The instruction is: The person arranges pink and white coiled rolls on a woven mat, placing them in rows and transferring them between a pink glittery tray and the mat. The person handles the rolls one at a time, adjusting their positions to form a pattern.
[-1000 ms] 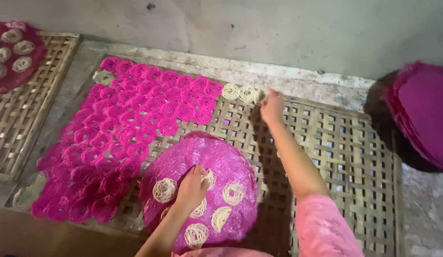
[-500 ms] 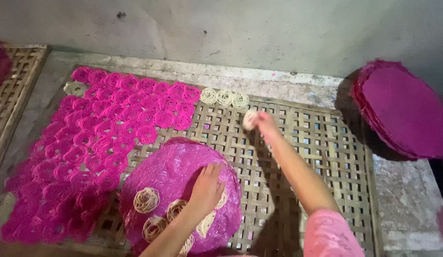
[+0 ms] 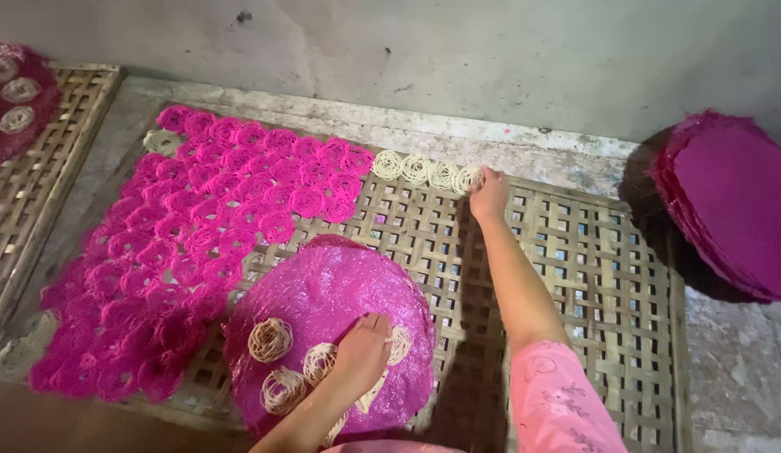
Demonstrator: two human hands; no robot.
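A round pink disc [image 3: 323,289] lies on a woven bamboo mat [image 3: 575,277], with several cream noodle coils [image 3: 270,339] on it. My left hand [image 3: 363,351] rests on the disc, fingers over one of the coils. My right hand [image 3: 489,195] reaches to the mat's far edge and touches the last of a short row of cream coils [image 3: 424,170]. Left of that row, many pink noodle coils [image 3: 223,210] cover the mat in rows.
A stack of pink discs [image 3: 730,205] leans at the right by the grey wall [image 3: 407,50]. A second bamboo mat [image 3: 46,168] at the left bears another pink disc [image 3: 17,101] with cream coils. A pink sleeve [image 3: 558,403] covers my right upper arm.
My right hand carried a cream coil to the far edge and set it at the end of the cream row. My left hand stayed on the disc, over a coil.
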